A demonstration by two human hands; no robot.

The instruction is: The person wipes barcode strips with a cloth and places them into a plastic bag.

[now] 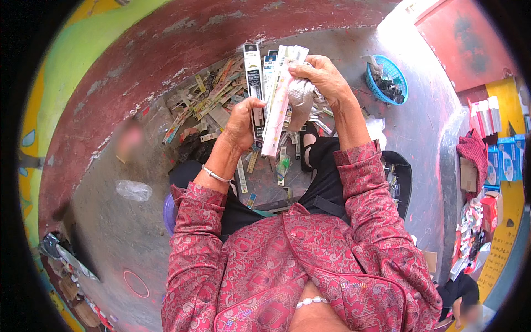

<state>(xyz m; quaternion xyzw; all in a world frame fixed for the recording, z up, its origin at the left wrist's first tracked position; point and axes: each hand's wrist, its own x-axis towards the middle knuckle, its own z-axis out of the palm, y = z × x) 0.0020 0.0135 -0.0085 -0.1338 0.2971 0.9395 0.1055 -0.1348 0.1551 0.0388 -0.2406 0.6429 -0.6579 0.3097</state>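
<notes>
In front of my chest, my left hand (pixel 241 126) is closed around long narrow flat packages, its thumb on the edge. One is a black-and-white package (pixel 253 77); blue-and-white ones (pixel 269 66) stand behind it. My right hand (pixel 326 83) pinches the upper part of a pale pink long package (pixel 276 119) and white ones beside it. A greyish-white knitted cloth (pixel 301 99) hangs from the right hand against the pink package; it looks like a glove, but I cannot be sure. Below lies a heap of similar long narrow packages (pixel 213 102) on the floor.
A blue plastic basket (pixel 406 83) with dark scraps stands at the right. A clear plastic bag (pixel 133 190) lies at the left. Near my right side is a black tray (pixel 408 182). Boxes (pixel 506 157) line the right wall. Another person (pixel 462 290) is at lower right.
</notes>
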